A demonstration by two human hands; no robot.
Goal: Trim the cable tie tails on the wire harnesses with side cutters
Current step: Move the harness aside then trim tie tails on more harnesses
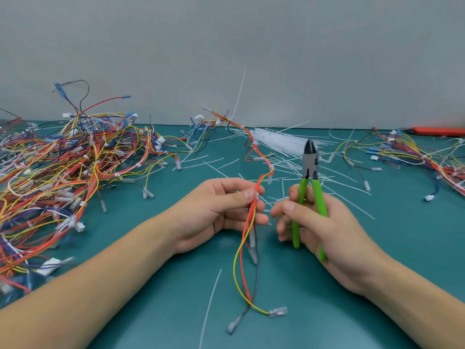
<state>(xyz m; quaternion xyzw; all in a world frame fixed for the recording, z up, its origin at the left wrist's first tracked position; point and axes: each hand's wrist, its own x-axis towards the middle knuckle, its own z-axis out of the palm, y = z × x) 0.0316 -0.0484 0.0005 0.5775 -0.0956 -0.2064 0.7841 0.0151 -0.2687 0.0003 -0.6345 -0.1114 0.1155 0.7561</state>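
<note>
Left hand: the left hand (226, 207) pinches one wire harness (253, 217) between thumb and fingers, lifted above the green mat (352, 253).
Right hand: the right hand (319, 222) is wrapped round the two bright green handles of the side cutters (310, 177), thumb laid on the near handle, the tool pointing up and away.
Cutter jaws: dark, standing slightly apart, holding nothing, well to the right of the held wires.
Held harness: red, orange, yellow and dark wires bound by white cable ties; it runs from the far edge of the mat through the left fingers and hangs below them, ending in clear-sleeved terminals (278, 311).
Tie tail: one long white tail (239, 94) stands up from the far end of this harness, uncut.
Containers: nothing is kept in a bin or tray; everything lies loose on the mat.
Left heap: a large tangled pile of harnesses (65, 167), too knotted to count.
Right heap: a smaller pile of harnesses (417, 157) at the right edge.
Spare ties: a fanned bundle of white cable ties (279, 142) behind the cutters, number unreadable.
Offcuts: many white cut tails (214, 162) scattered over the middle of the mat; one longer strip (211, 306) lies near the front.
Far right: an orange object (440, 131) by the wall, blurred.
</note>
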